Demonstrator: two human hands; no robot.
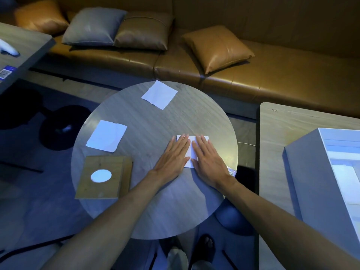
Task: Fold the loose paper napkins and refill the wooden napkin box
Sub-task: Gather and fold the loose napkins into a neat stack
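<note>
Both hands (191,154) flatten one napkin (191,151) — two napkins (106,136) lie loose.

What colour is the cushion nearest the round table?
Tan brown, leather-like cushion; seen in the head view.

No legible text anywhere.

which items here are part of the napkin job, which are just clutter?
Job: napkin under both hands; left hand; right hand; loose napkin at the far edge; loose napkin at left; wooden napkin box; round table.

Lying about: sofa cushions; white box on the right table.
</note>
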